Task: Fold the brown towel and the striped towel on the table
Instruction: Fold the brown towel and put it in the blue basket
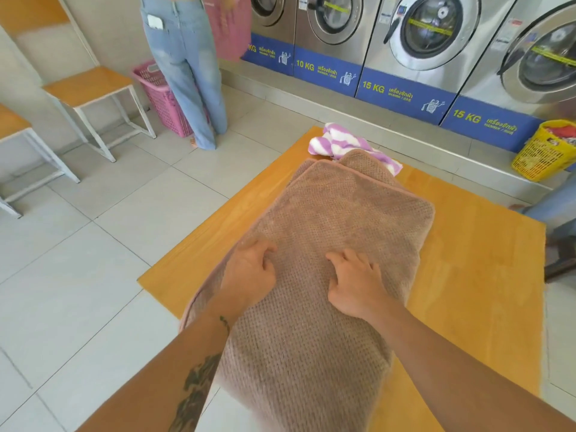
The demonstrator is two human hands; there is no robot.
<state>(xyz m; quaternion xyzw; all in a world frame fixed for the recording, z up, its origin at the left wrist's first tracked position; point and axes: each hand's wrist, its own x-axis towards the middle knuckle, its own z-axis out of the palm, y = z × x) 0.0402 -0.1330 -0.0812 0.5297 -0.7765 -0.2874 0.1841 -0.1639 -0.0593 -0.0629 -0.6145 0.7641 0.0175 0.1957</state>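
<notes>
The brown towel [336,219] lies lengthwise along the orange wooden table [467,260], folded over itself with a doubled layer at the far end. My left hand [249,272] rests on its left edge, fingers curled into the fabric. My right hand [355,282] presses on the towel's middle with fingers bent and spread. The purple-and-white striped towel [343,143] sits crumpled at the table's far end, partly under the brown towel's tip.
A person in blue jeans [187,73] stands at the back left beside a pink laundry basket [162,98]. Washing machines [420,35] line the far wall. A yellow basket [542,151] sits at the right. Orange-topped benches [90,88] stand on the left.
</notes>
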